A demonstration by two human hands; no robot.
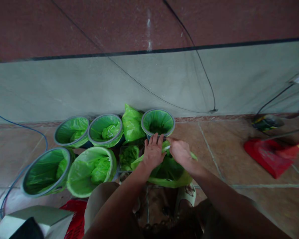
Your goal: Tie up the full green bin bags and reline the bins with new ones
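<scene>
A green plastic bag (173,181) hangs with its mouth wide between my legs, near my feet. My right hand (180,151) is closed on the far rim of this bag. On the left side of the same rim lies my left hand (153,151), its fingers stretched out and pointing at the wall. Just beyond my fingertips stands a grey-rimmed bin (157,111) lined with green plastic. Whatever the near bag is fitted over, if anything, is hidden.
Several lined bins stand to the left, including a front bin (113,166). A stuffed green bag (132,124) leans by the wall, behind a small clear container (122,161). A red dustpan (266,159) lies right. A blue cable (25,126) and white box (40,214) are left.
</scene>
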